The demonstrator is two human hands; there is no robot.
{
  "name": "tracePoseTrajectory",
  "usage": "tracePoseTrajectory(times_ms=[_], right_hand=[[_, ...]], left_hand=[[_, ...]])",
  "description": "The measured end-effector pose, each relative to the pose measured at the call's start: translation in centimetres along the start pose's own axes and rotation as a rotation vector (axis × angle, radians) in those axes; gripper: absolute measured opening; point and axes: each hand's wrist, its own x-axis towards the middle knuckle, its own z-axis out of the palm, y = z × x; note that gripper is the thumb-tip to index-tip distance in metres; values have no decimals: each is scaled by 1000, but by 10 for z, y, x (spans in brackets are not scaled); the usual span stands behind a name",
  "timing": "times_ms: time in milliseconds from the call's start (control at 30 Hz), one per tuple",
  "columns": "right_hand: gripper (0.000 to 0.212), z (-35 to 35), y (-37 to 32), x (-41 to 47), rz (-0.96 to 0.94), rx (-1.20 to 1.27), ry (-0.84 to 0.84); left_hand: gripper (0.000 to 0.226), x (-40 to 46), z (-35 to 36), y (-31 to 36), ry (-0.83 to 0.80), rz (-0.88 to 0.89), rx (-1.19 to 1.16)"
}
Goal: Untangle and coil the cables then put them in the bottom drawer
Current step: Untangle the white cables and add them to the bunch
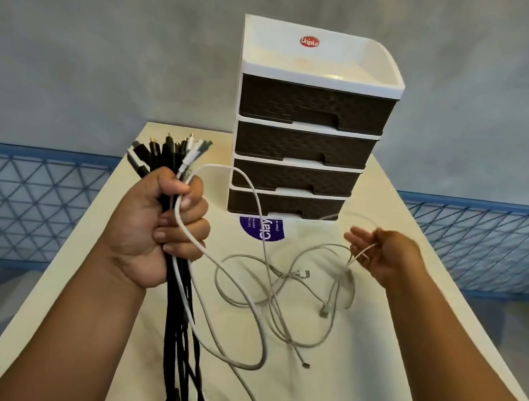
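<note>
I see two bare forearms entering from the bottom edge, no sleeves reaching the wrists. Left hand point(163, 219) and right hand point(383, 253): no rings, watch or gloves. Short, unpainted nails.

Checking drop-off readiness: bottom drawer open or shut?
Shut. The bottom drawer sits flush in the drawer unit, its front in line with the three drawers above; a white cable crosses it.

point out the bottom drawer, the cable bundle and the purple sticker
bottom drawer point(285, 205): head view, middle of its brown front
cable bundle point(163, 153): head view, plugs above the left hand
purple sticker point(250, 227): head view, its left part
</note>
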Motion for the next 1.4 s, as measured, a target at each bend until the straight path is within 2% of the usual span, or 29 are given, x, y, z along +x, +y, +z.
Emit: tracePoseTrajectory(times_ms=[67,100,167,200,233,267,300,333,367,400,467,567,633,700,800,900,1033,1200,1300,1400], right_hand=[[27,-8,17,10,7,-218,151],[23,-10,24,11,-38,-423,234],[38,-9,36,8,-284,-962,428],[48,-4,41,1,-484,-1125,474],[52,6,43,-10,-668,-1188,428],[51,16,45,-21,-769,-1190,255],[48,29,46,-33,-756,-1184,7],[46,41,48,-44,-652,-1203,-250],[44,52,51,-53,-523,-1232,-458],[42,61,56,-58,-430,-1253,-589],[32,72,64,-60,-357,-1244,-645],[20,82,61,-54,-378,-1178,-553],[28,86,53,-54,-379,-1126,-557],[39,89,49,-55,-381,-1194,-567],[25,93,57,-57,-333,-1319,-628],[20,96,63,-61,-369,-1149,-584],[22,97,47,-74,-444,-652,-525],[28,84,20,-89,-417,-94,-665],[26,68,8,-95,-485,15,-734],[24,49,-1,-106,-610,-48,-780]], left_hand=[[19,-1,1,2,-26,-5,-43],[19,-1,2,3,-30,-9,-48],[19,0,5,4,-40,-25,-51],[19,0,6,4,-42,-33,-50],[19,2,7,5,-42,-40,-48],[19,3,8,5,-37,-44,-42],[19,5,9,4,-31,-49,-36],[19,7,10,4,-26,-52,-31],[19,8,11,3,-25,-54,-28],[19,8,11,3,-27,-55,-26],[19,8,12,3,-35,-52,-20],[19,5,14,3,-46,-43,-17],[19,3,16,2,-57,-38,-23],[19,1,18,2,-66,-34,-29],[19,0,22,1,-67,-26,-21],[19,-2,25,-2,-75,-21,-17],[19,-2,26,-9,-82,-4,6],[19,-3,31,-22,-88,-6,29],[20,-5,37,-31,-91,-8,33],[21,-9,44,-40,-91,-7,11]])
